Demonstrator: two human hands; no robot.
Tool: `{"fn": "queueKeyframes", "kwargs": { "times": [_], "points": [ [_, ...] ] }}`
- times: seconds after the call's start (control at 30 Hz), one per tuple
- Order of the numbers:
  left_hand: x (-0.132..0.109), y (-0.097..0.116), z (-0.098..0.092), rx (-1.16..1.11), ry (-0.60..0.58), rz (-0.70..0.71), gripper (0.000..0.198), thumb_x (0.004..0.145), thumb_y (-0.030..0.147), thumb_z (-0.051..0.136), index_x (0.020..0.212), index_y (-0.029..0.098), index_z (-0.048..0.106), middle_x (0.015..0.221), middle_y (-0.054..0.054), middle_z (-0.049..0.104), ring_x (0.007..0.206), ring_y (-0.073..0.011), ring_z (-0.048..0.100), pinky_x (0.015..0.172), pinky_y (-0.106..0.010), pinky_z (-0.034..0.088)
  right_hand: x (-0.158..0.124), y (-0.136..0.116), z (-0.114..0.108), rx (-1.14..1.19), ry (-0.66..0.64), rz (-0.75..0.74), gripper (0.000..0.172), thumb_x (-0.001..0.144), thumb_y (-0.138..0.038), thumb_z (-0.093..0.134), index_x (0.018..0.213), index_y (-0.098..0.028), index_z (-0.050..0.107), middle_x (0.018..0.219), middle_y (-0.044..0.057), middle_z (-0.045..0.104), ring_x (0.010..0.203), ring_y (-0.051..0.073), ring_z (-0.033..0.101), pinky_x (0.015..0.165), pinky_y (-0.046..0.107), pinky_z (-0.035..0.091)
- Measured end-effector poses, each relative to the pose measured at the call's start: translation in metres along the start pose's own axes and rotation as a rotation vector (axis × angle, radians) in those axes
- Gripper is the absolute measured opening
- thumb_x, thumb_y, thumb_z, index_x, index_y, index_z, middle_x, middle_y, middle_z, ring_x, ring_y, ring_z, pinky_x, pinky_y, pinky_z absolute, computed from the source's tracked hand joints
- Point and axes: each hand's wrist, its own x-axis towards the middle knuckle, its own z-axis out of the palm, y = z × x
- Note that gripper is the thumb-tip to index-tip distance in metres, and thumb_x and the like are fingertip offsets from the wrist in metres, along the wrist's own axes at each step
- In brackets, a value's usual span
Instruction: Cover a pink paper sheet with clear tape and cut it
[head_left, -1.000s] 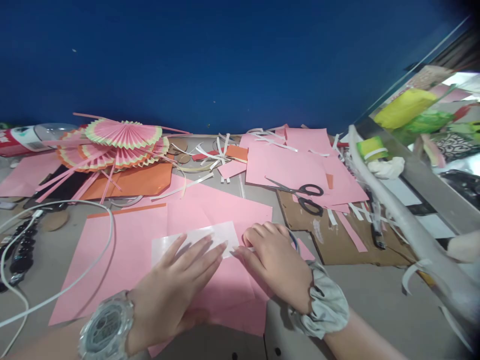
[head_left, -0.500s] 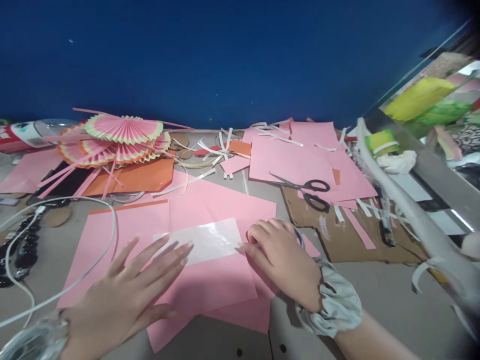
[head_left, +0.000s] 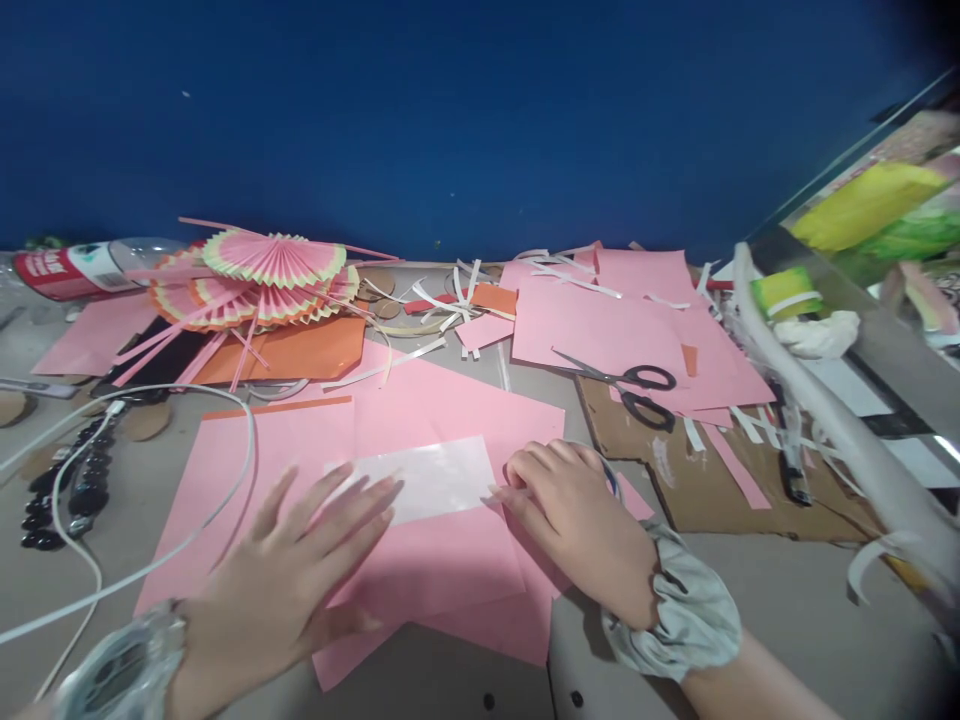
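Note:
My left hand (head_left: 300,560) lies with fingers spread over the left end of a glossy white strip (head_left: 435,480), which rests on a pink paper sheet (head_left: 450,565). More pink sheets (head_left: 450,390) overlap underneath. At the strip's right end, my right hand (head_left: 574,515) has its fingers curled, with thumb and forefinger close to the strip's edge. What sits inside those fingers is hidden. Behind the right hand peeks the curved edge of a ring-shaped thing (head_left: 613,482), mostly covered.
Black-handled scissors (head_left: 630,385) lie on pink paper at the back right, near cardboard (head_left: 705,490) and a cutter (head_left: 791,450). Pleated paper fans (head_left: 274,262) and a bottle (head_left: 75,270) stand at the back left. A white cable (head_left: 251,450) loops across the left side.
The view has swung slightly left, so everything appears farther right. My left wrist has shifted a little to the right. My right hand keeps its place at the strip's end.

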Motion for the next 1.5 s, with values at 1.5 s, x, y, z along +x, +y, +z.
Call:
{"fn": "queueKeyframes", "kwargs": {
  "times": [1.5],
  "points": [
    [0.057,0.003,0.010,-0.166,0.028,0.134,0.059,0.082,0.059,0.048,0.128,0.023,0.050,0.143,0.000,0.038,0.135,-0.0260,0.021,0.111,-0.044,-0.006,-0.002,0.002,0.003,-0.068,0.004,-0.007,0.034,0.091,-0.047,0.038,0.079,-0.019,0.053,0.086,0.003,0.057,0.085,0.020,0.047,0.080,0.037,0.027]
  ]
}}
